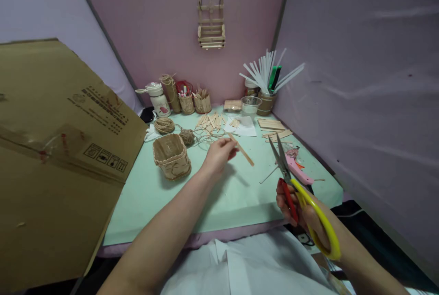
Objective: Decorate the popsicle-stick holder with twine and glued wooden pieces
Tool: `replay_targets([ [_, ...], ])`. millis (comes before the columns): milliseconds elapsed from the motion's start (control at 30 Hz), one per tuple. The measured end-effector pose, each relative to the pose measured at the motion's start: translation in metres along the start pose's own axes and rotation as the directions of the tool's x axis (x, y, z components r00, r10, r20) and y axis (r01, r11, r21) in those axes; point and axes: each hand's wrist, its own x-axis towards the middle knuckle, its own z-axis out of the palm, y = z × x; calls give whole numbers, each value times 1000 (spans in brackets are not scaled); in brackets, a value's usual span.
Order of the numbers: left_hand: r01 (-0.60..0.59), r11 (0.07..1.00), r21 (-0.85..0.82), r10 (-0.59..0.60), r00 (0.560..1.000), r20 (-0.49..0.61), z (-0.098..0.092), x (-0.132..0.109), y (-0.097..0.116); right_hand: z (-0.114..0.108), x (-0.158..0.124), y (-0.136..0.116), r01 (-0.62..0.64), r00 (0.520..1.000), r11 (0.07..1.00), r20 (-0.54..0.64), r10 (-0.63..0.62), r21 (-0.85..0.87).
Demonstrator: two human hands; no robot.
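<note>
My left hand (221, 152) pinches one end of a flat wooden craft stick (244, 152) above the middle of the table. In my right hand (297, 206) is a pair of scissors (284, 164) with one red and one yellow handle; the blades point up and stand slightly apart. A square basket (172, 157) covered in wooden pieces sits left of my left hand. Beyond my right hand lies a pink glue gun (298, 170), partly hidden by the scissors.
Loose craft sticks (211, 122), twine balls (164, 125) and a stack of sticks (270, 124) lie farther back. Along the wall stand a white bottle (158, 100), a stick-covered cup (202, 103) and a pot of white glue sticks (265, 103). A large cardboard sheet (68, 158) leans at left.
</note>
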Motion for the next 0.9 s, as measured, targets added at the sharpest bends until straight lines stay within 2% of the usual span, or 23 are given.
replay_targets([
  [67, 96, 995, 23, -98, 990, 103, -10, -26, -14, 2, -2, -4, -35, 994, 998, 100, 40, -54],
  [133, 139, 990, 31, -141, 983, 120, -21, -46, -28, 7, -4, -11, -96, 973, 985, 195, 124, -146],
  [233, 151, 988, 46, -156, 976, 150, -32, -62, -42, 19, -4, -23, -221, 922, 945, 264, 283, -240],
  [333, 165, 985, 46, -170, 969, 178, -33, -66, -48, 29, -1, -32, -298, 888, 917, 275, 368, -266],
  [567, 218, 975, 49, -223, 956, 191, -29, -64, -58, 36, 11, -44, -260, 889, 893, 270, 370, -368],
  [900, 196, 981, -2, -191, 959, 208, -34, -70, -62, 38, 17, -45, -248, 867, 870, 303, 396, -427],
])
